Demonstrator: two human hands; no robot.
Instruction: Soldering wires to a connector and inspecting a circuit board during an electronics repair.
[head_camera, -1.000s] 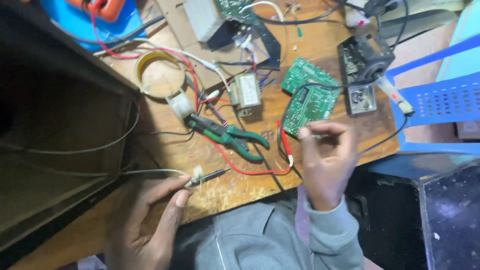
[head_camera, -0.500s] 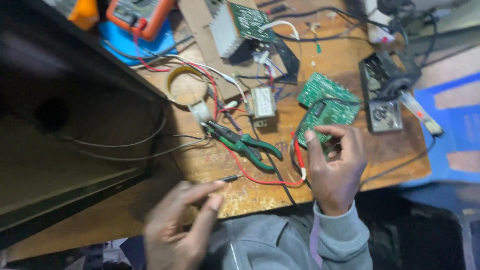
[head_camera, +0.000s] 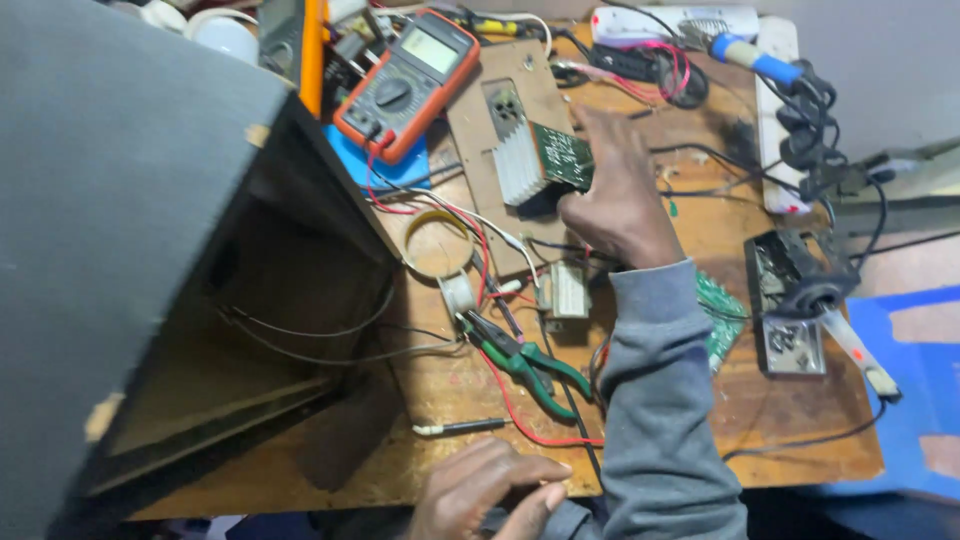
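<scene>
My right hand (head_camera: 618, 205) reaches across the wooden bench (head_camera: 770, 420) and grips the edge of a green circuit board (head_camera: 562, 155) that carries a ribbed silver heatsink (head_camera: 520, 165). The board rests on a brown hardboard panel (head_camera: 500, 110). My left hand (head_camera: 485, 490) hovers at the near edge, fingers loosely curled and holding nothing. Just above it a thin black probe (head_camera: 462, 428) lies on the wood. Green-handled pliers (head_camera: 525, 365) lie beside my grey right sleeve (head_camera: 655, 400).
A big black speaker box (head_camera: 150, 260) fills the left side, loose wires hanging from it. An orange multimeter (head_camera: 405, 80) sits at the back. A small transformer (head_camera: 568, 290), a second green board (head_camera: 718, 318), a soldering-iron stand (head_camera: 790, 300) and a white power strip (head_camera: 775, 120) crowd the right.
My right hand has moved from the near green board to the far board with the heatsink. My left hand has let go of the probe, which now lies on the bench.
</scene>
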